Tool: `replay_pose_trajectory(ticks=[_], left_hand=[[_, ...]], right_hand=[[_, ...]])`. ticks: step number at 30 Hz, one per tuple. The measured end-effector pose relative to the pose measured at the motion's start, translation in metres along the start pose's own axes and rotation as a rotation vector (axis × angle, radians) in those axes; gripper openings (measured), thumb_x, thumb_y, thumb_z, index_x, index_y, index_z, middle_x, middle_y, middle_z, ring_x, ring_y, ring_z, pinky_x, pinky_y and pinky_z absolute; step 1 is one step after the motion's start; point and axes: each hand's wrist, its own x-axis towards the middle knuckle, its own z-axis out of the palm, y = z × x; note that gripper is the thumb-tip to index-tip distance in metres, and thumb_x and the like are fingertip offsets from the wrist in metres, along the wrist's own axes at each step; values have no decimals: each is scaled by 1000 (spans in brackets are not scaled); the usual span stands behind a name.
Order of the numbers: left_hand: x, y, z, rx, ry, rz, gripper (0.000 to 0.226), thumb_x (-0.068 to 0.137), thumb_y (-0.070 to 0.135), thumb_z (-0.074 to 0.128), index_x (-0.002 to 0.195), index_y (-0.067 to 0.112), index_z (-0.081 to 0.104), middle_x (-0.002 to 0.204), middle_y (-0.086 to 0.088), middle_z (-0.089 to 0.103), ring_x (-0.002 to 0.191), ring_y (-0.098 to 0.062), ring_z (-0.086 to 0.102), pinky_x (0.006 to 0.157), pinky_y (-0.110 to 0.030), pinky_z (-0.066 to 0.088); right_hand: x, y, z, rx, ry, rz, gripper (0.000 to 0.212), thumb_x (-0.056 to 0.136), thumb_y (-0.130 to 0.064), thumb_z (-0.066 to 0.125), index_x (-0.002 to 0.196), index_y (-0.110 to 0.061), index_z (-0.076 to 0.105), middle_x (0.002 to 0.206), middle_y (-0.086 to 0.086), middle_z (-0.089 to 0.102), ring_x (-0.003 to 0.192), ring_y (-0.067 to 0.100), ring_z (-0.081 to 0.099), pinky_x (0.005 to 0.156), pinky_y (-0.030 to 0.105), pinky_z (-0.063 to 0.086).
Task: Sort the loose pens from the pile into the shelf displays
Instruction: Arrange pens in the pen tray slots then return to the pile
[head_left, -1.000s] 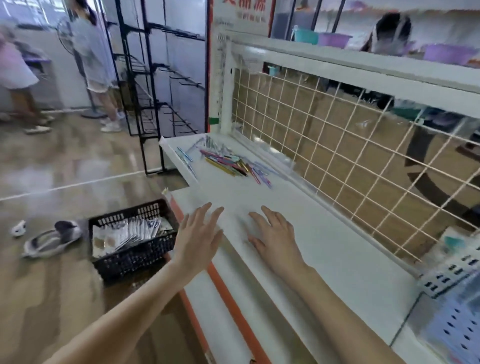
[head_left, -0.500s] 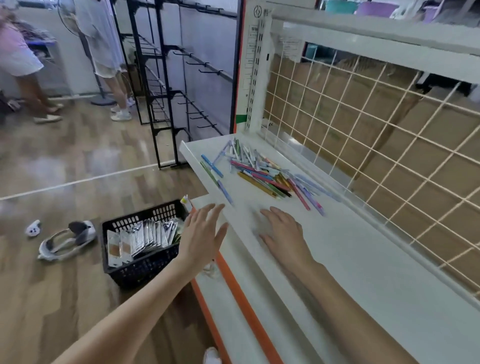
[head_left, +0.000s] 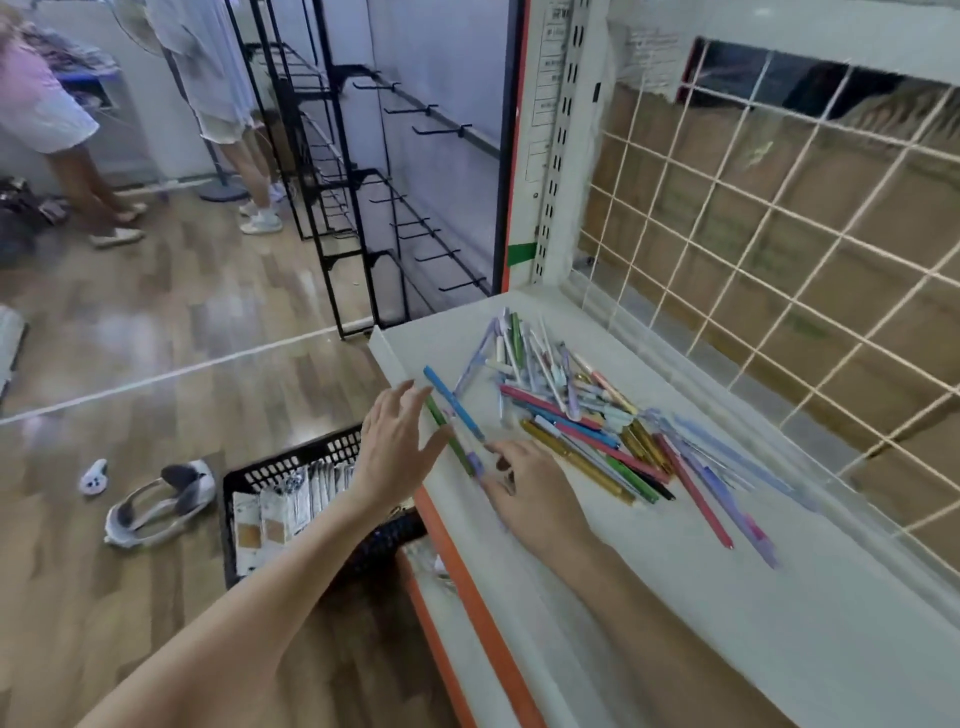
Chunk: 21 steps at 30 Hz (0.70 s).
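A pile of loose pens (head_left: 582, 415) in many colours lies on the white shelf (head_left: 727, 597), near its left end. A blue pen (head_left: 453, 402) and a green pen (head_left: 448, 435) lie apart at the pile's left. My left hand (head_left: 397, 449) hovers with spread fingers at the shelf's front edge, just left of the green pen. My right hand (head_left: 530, 488) rests flat on the shelf, fingertips at the near edge of the pile, holding nothing.
A wire grid (head_left: 779, 249) backs the shelf. A black basket (head_left: 291, 499) of packaged goods sits on the wood floor below the shelf's left end. A headset (head_left: 156, 504) and controller (head_left: 93, 475) lie on the floor. Two people (head_left: 218, 78) stand by black racks (head_left: 353, 182).
Both hands have moved forward along the shelf to the pile. The view has shifted closer to the pens.
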Motion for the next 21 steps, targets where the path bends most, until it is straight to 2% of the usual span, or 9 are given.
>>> replay_pose_trajectory(ticks=[5,7,10,12,13,17,21], left_hand=[[14,-18,-6,-20,-59,-3,59,89,41,57,138,12,42,147,-15,32,137,-28,27,111,-43,23],[21,-21,-10,-9,-98,-11,62,88,42,57,140,15,38,150,-14,24,139,-27,21,112,-44,20],[33,-20,-17,33,-203,-56,66,87,48,55,143,22,33,154,-11,13,142,-26,9,114,-44,13],[43,-17,-23,84,-294,-88,66,85,54,54,142,26,34,155,-10,8,143,-25,2,114,-45,8],[48,-15,-25,109,-326,-93,65,84,55,55,140,27,38,155,-9,8,143,-26,1,115,-45,7],[62,-11,-31,132,-345,-79,51,76,54,66,120,29,58,151,-8,21,141,-27,7,114,-46,11],[61,-11,-28,42,-345,-72,35,77,47,69,106,27,66,146,-6,29,138,-24,15,110,-42,16]], right_hand=[[8,-8,9,61,-62,93,43,92,-21,56,134,-17,48,133,0,46,117,13,48,100,22,35],[8,-10,8,116,-72,136,43,92,-19,56,135,-17,47,131,-1,47,107,8,51,95,18,37],[10,-9,6,209,-70,187,40,90,-14,61,129,-14,53,104,-5,55,76,-3,48,70,0,37],[12,-9,6,256,-61,218,35,88,-10,63,122,-10,59,82,-14,52,67,-5,46,59,-2,36],[12,-9,5,264,-60,235,32,87,-9,63,119,-10,60,77,-17,50,66,-6,46,57,-2,36],[15,-10,8,269,-55,268,25,87,-12,63,112,-14,64,84,-13,56,69,-4,49,56,4,37],[15,-7,10,286,-28,290,15,86,-12,63,100,-18,65,89,-10,60,72,-2,51,58,6,35]])
